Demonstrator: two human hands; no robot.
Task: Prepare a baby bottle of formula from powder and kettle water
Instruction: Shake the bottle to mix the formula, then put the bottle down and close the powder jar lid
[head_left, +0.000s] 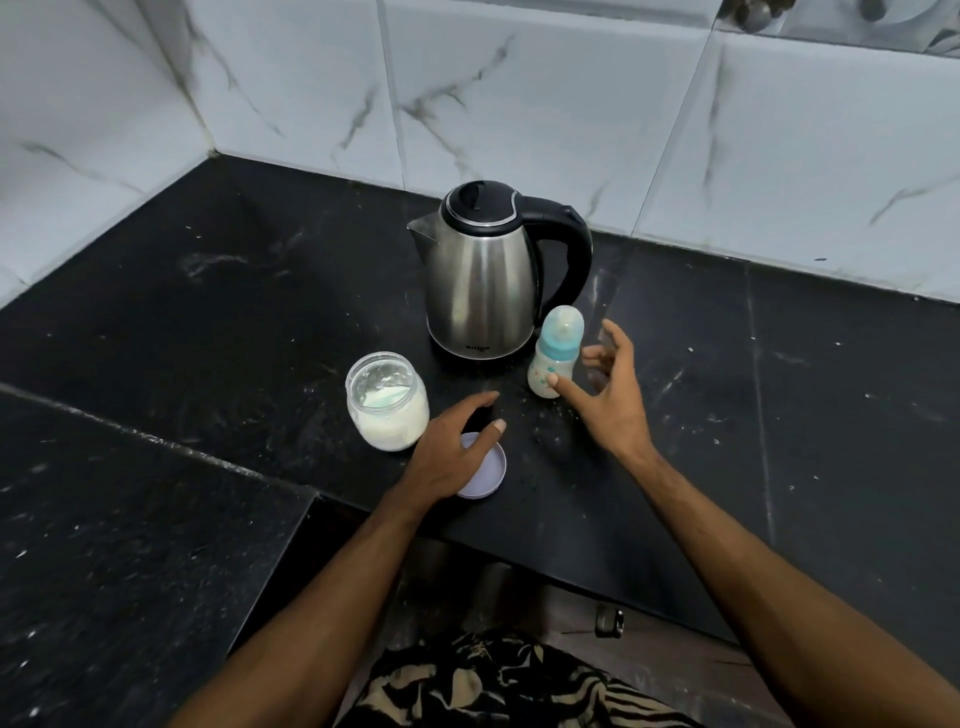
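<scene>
A black stone counter (208, 322) carried a steel kettle (480, 280) at the far middle. Near left stood an open powder jar (387, 402). The capped, milky baby bottle (555, 353) stood upright just right of the kettle. The right hand (605, 395) spread its fingers wide beside the bottle, thumb at its base. The left hand (452, 449) lay relaxed over the jar lid (485, 475).

- both forearms bare, no sleeves in frame
- left hand (451, 451) and right hand (610, 395): no rings, watch or bands visible
- garment (498, 680) at bottom centre of frame: black fabric, beige leaf print
</scene>
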